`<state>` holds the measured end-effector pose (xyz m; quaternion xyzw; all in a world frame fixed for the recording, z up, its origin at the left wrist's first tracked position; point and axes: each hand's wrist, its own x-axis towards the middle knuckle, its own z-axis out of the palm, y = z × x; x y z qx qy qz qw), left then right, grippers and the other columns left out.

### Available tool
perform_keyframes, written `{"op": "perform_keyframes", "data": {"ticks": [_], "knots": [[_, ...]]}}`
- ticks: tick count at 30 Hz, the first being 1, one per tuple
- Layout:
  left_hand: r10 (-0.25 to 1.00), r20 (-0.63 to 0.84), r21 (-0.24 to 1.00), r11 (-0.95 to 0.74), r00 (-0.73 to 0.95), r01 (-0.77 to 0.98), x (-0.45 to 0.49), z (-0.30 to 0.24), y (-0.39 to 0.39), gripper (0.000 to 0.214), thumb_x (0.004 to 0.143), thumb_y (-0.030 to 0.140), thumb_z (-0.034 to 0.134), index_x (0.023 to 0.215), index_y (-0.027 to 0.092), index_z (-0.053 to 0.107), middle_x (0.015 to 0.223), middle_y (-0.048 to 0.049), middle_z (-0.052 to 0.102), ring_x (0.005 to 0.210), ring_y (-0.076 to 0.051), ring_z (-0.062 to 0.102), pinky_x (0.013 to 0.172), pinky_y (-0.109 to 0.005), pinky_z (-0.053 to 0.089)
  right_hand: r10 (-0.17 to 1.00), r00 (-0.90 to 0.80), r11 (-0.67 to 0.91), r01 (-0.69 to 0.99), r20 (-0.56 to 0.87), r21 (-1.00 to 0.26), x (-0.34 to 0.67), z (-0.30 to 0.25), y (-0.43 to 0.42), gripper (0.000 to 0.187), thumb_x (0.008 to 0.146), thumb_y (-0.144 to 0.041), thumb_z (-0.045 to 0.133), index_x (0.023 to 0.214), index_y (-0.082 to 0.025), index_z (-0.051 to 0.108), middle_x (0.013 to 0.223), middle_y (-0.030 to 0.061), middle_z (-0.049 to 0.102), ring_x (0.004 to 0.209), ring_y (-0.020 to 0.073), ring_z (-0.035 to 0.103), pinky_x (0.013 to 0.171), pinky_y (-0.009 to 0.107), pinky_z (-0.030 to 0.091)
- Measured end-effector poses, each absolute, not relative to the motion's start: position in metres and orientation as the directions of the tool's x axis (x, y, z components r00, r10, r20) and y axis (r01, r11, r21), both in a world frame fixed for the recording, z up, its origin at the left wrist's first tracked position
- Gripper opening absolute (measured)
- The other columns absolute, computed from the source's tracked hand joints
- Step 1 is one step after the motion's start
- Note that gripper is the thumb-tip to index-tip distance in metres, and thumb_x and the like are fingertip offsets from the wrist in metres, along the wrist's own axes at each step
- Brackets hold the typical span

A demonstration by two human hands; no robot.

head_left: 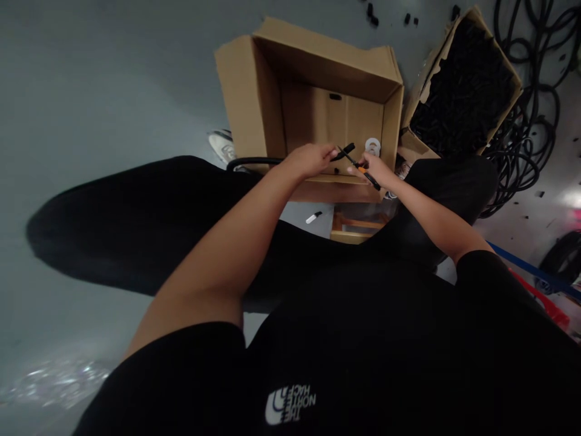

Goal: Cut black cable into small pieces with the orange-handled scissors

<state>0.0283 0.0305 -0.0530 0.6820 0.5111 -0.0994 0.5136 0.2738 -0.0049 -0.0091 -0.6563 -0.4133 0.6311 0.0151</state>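
My left hand is closed around a black rubber-like tube, close to its end. The tube runs back to the left over the near edge of an open cardboard box, and its short end sticks out past my fingers. In my right hand is a pair of scissors with orange and black handles. Their blades lie across the tube just beyond my left fingertips; whether they touch it I cannot tell. Both hands are above the box. Inside it are a white ring and a small black piece.
A second cardboard box, filled with short black pieces, stands at the right. Coils of black tube lie beyond it. Small black bits are scattered on the floor. Below the near box lies a white, black-ended object. Clear plastic lies at lower left.
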Motion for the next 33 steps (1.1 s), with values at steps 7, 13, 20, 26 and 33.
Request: {"op": "perform_keyframes", "data": {"ticks": [7,13,20,26,33], "knots": [[0.612,-0.626,0.661,0.086,0.484,0.745,0.022,-0.057,0.033,0.044,0.115,0.039,0.064,0.152,0.023,0.081,0.145,-0.0206,0.088,0.138,-0.04,0.081,0.114,-0.045,0.061,0.522,-0.076,-0.703,0.525,-0.85,-0.479,0.269,0.001,0.004,0.064,0.103,-0.062,0.104,0.11,-0.029,0.05,0.068,-0.0095,0.061,0.052,0.0122,0.061,0.046,0.019,0.047],[0.556,-0.578,0.716,-0.006,0.597,0.698,0.027,-0.045,0.032,0.046,0.114,0.03,0.06,0.153,0.022,0.083,0.142,-0.0176,0.089,0.137,-0.038,0.083,0.116,-0.042,0.059,0.499,-0.097,-0.722,0.503,-0.861,-0.475,0.269,0.006,0.006,0.066,0.098,-0.063,0.109,0.109,-0.028,0.054,0.071,-0.0101,0.062,0.061,0.0152,0.076,0.055,0.021,0.064],[0.539,-0.566,0.709,-0.069,0.624,0.702,0.034,-0.052,0.025,0.046,0.12,0.033,0.057,0.158,0.025,0.082,0.151,-0.0169,0.088,0.144,-0.039,0.081,0.115,-0.042,0.059,0.56,-0.059,-0.64,0.603,-0.827,-0.476,0.275,0.009,0.013,0.059,0.104,-0.066,0.102,0.109,-0.028,0.056,0.068,-0.0075,0.058,0.056,0.016,0.066,0.045,0.022,0.046],[0.654,-0.623,0.634,0.101,0.429,0.767,0.019,-0.051,0.038,0.044,0.124,0.031,0.06,0.162,0.02,0.079,0.156,-0.0204,0.086,0.147,-0.04,0.079,0.123,-0.046,0.058,0.505,-0.079,-0.719,0.513,-0.86,-0.469,0.276,0.004,0.006,0.063,0.096,-0.047,0.112,0.108,-0.028,0.054,0.079,-0.0095,0.06,0.059,0.0105,0.066,0.05,0.018,0.052],[0.67,-0.68,0.595,0.269,0.297,0.758,0.034,-0.029,0.034,0.042,0.118,0.033,0.082,0.153,0.013,0.076,0.153,-0.0246,0.084,0.148,-0.043,0.078,0.125,-0.048,0.062,0.553,-0.161,-0.662,0.511,-0.817,-0.549,0.267,0.006,-0.001,0.06,0.096,-0.043,0.113,0.107,-0.026,0.057,0.083,-0.0094,0.06,0.063,0.0076,0.064,0.058,0.017,0.055]]}}
